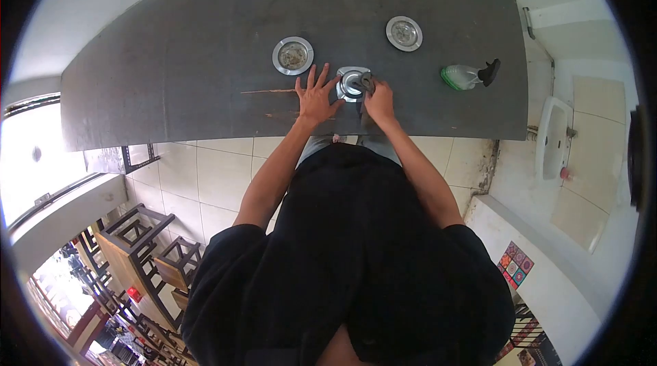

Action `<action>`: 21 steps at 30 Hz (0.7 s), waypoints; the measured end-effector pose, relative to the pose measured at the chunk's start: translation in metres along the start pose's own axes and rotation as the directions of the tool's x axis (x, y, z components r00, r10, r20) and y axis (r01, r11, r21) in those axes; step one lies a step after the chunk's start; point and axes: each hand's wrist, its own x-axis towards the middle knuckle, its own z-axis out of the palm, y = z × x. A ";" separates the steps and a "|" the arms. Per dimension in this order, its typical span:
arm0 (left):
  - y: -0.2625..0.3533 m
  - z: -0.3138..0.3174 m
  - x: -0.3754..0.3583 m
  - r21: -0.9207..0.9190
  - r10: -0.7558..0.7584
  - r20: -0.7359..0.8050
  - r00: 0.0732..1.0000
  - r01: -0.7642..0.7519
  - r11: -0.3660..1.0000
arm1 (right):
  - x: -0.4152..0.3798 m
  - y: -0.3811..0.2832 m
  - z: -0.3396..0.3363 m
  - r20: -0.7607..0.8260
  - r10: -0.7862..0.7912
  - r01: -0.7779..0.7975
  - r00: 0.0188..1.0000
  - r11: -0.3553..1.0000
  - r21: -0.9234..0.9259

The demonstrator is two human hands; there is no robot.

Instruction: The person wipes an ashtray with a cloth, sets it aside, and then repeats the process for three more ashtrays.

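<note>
My left hand [315, 101] has its fingers spread on the dark tabletop, with the thumb side beside a shiny metal ashtray [348, 87]. In my right hand [380, 102] is a dark grey cloth [366, 83], pressed against the right part of that ashtray. Its fingers are closed round the cloth. A second, round ashtray [293, 56] lies just beyond my left fingertips, and a third ashtray [404, 33] is farther off to the right. Both look dirty inside.
The dark table [205, 44] has a scratched, chipped strip left of my left hand. A clear spray bottle [462, 77] with green at its base and a black nozzle lies toward the right end. A white sink [554, 139] is beyond that end; wooden stools [176, 263] stand lower left.
</note>
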 end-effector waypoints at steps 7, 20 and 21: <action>-0.005 0.005 0.002 -0.040 0.010 0.002 1.000 -0.010 0.999 | -0.001 0.002 -0.044 0.310 0.170 -0.202 0.935 0.977 0.074; -0.006 0.004 0.000 -0.021 0.004 0.031 1.000 -0.003 1.000 | 0.002 -0.019 -0.006 0.237 -0.315 0.331 0.919 0.943 -0.030; -0.006 0.004 0.000 -0.024 0.002 0.037 0.999 -0.001 1.000 | -0.002 -0.019 -0.010 0.238 -0.310 0.327 0.920 0.944 -0.034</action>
